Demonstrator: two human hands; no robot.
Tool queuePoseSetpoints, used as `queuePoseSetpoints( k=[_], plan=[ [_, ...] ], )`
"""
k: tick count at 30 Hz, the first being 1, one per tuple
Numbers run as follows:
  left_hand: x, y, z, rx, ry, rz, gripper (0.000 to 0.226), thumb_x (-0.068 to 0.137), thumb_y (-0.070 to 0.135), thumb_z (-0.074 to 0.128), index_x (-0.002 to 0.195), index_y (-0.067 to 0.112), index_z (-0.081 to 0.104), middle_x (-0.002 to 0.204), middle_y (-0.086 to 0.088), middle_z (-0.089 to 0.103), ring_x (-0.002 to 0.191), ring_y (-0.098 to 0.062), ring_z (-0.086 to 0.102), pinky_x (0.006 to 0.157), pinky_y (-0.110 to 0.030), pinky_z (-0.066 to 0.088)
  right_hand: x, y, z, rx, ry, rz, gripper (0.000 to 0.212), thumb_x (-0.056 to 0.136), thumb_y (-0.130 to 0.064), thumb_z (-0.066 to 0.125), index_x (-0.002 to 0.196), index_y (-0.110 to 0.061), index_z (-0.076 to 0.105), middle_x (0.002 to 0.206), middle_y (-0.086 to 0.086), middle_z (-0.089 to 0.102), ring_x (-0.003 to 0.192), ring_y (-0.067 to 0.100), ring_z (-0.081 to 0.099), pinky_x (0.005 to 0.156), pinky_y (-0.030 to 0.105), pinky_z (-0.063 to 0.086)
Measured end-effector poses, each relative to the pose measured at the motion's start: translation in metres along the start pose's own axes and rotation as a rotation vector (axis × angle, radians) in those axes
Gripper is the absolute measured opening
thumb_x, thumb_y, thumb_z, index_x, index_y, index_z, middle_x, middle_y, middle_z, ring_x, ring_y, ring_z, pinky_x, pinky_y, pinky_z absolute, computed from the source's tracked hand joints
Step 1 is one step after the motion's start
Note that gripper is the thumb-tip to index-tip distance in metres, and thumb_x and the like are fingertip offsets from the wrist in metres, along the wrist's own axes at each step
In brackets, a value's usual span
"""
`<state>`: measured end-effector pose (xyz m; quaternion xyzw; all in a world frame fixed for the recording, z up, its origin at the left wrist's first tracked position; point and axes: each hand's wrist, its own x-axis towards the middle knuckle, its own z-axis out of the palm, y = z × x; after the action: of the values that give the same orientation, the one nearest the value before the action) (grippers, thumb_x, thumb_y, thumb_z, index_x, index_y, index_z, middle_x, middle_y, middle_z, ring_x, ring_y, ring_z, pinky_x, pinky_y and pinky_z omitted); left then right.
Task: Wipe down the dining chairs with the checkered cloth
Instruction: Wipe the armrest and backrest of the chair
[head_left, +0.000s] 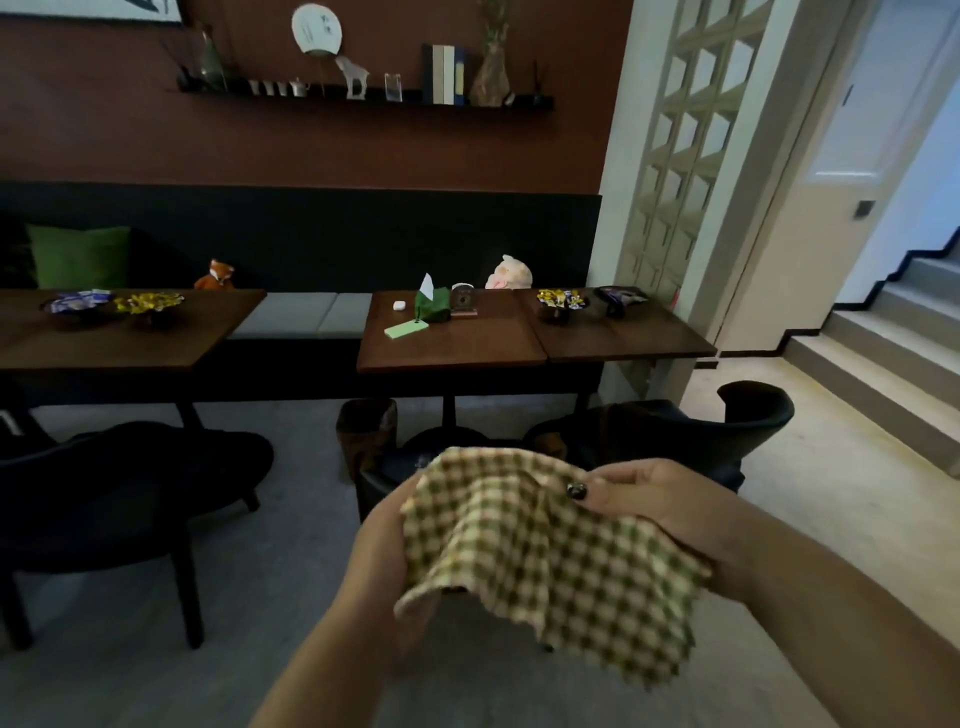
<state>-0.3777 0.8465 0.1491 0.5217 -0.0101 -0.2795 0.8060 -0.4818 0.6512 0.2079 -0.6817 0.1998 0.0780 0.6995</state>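
No wiping is seen under way: the left chair (130, 483) stands untouched. The cloth (545, 551) is held up in the air between both hands, the left hand (387, 551) mostly hidden beneath it, the right hand (670, 506) pinching its edge with fingers (597, 486) clamped. The right chair (727, 431) also waits; all chairs are judged still to be wiped.

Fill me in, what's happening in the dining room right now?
A person stands facing the tables, holding the checkered cloth in both hands. The left hand grips its left edge and the right hand pinches the right side, so it hangs spread between them. The cloth touches no chair yet. One dark chair sits at left, another just beyond the hands by the table.
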Motion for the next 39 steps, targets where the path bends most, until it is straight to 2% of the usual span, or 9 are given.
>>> queuePoseSetpoints(
  k=[3, 6, 10, 16, 19, 22, 26, 32, 39],
  plan=[
    [0.013, -0.011, 0.004, 0.059, -0.014, -0.084, 0.046, 0.099, 0.044, 0.043, 0.106, 0.011, 0.074, 0.103, -0.012, 0.074, 0.093, -0.028, 0.072, 0.078, -0.04, 0.053, -0.003, -0.012, -0.017, -0.165, 0.037, 0.019, 0.015, 0.076, -0.027, 0.072, 0.077, -0.014, 0.079, 0.09, 0.008, 0.075, 0.079, 0.019, 0.072, 0.069, 0.026, 0.055],
    [0.019, -0.021, 0.012, 0.305, -0.091, 0.137, 0.028, 0.095, 0.04, 0.054, 0.117, 0.026, 0.064, 0.109, 0.006, 0.073, 0.108, -0.014, 0.066, 0.084, -0.03, 0.051, 0.0, -0.021, -0.023, -0.333, 0.084, -0.004, 0.022, 0.085, -0.029, 0.067, 0.067, -0.02, 0.076, 0.082, 0.003, 0.075, 0.079, 0.017, 0.071, 0.081, 0.032, 0.054],
    [0.03, -0.025, 0.027, 0.649, -0.484, 0.314, 0.055, 0.076, 0.038, 0.079, 0.125, 0.047, 0.056, 0.127, 0.02, 0.062, 0.12, 0.0, 0.055, 0.097, -0.029, 0.046, 0.009, -0.033, -0.023, -0.608, 0.09, -0.1, 0.017, 0.087, -0.034, 0.066, 0.073, -0.026, 0.071, 0.077, -0.008, 0.073, 0.071, 0.004, 0.067, 0.068, 0.022, 0.05],
    [0.079, -0.006, 0.037, 0.854, -0.634, 0.409, 0.053, 0.079, 0.027, 0.08, 0.123, 0.046, 0.058, 0.075, 0.013, 0.06, 0.067, -0.004, 0.056, 0.068, -0.025, 0.05, 0.032, -0.055, -0.036, -0.904, 0.029, -0.136, 0.015, 0.087, -0.02, 0.064, 0.092, -0.033, 0.069, 0.087, -0.008, 0.073, 0.082, 0.012, 0.069, 0.083, 0.039, 0.057],
    [0.106, 0.003, 0.04, 0.852, -0.79, 0.223, 0.058, 0.081, 0.028, 0.075, 0.13, 0.046, 0.051, 0.081, 0.001, 0.066, 0.072, -0.019, 0.064, 0.072, -0.032, 0.054, 0.052, -0.059, -0.042, -0.887, -0.05, -0.103, 0.022, 0.087, -0.019, 0.061, 0.098, -0.037, 0.066, 0.093, -0.014, 0.073, 0.085, 0.007, 0.069, 0.084, 0.035, 0.057],
    [0.134, 0.011, 0.04, 0.766, -0.887, 0.139, 0.04, 0.082, 0.011, 0.07, 0.12, 0.022, 0.061, 0.107, -0.019, 0.068, 0.1, -0.037, 0.066, 0.091, -0.053, 0.053, 0.082, -0.057, -0.048, -0.763, -0.084, -0.121, 0.019, 0.084, -0.019, 0.067, 0.096, -0.035, 0.066, 0.092, -0.013, 0.074, 0.083, 0.004, 0.069, 0.078, 0.023, 0.057],
    [0.18, 0.028, 0.025, 0.685, -0.929, 0.077, 0.03, 0.081, 0.01, 0.065, 0.111, 0.016, 0.067, 0.108, -0.012, 0.069, 0.102, -0.025, 0.067, 0.087, -0.035, 0.054, 0.132, -0.046, -0.055, -0.661, 0.06, -0.176, 0.02, 0.076, -0.022, 0.078, 0.087, -0.035, 0.067, 0.085, -0.015, 0.072, 0.077, 0.004, 0.068, 0.068, 0.013, 0.054],
    [0.239, 0.035, 0.004, 0.944, -0.869, 0.24, 0.019, 0.078, 0.038, 0.079, 0.088, 0.024, 0.075, 0.081, -0.002, 0.072, 0.073, -0.022, 0.068, 0.064, -0.045, 0.053, 0.207, -0.008, -0.047, -0.516, 0.114, -0.215, 0.027, 0.075, -0.018, 0.079, 0.093, -0.032, 0.065, 0.088, -0.01, 0.071, 0.082, 0.007, 0.069, 0.073, 0.021, 0.057],
    [0.307, 0.021, -0.029, 1.038, -0.805, 0.173, 0.019, 0.079, 0.014, 0.069, 0.071, 0.027, 0.06, 0.065, 0.01, 0.057, 0.062, -0.009, 0.056, 0.058, -0.032, 0.047, 0.266, 0.023, -0.059, -0.396, 0.192, -0.21, 0.029, 0.078, 0.001, 0.072, 0.095, -0.023, 0.066, 0.087, -0.007, 0.072, 0.084, 0.007, 0.069, 0.075, 0.021, 0.055]
  ],
)
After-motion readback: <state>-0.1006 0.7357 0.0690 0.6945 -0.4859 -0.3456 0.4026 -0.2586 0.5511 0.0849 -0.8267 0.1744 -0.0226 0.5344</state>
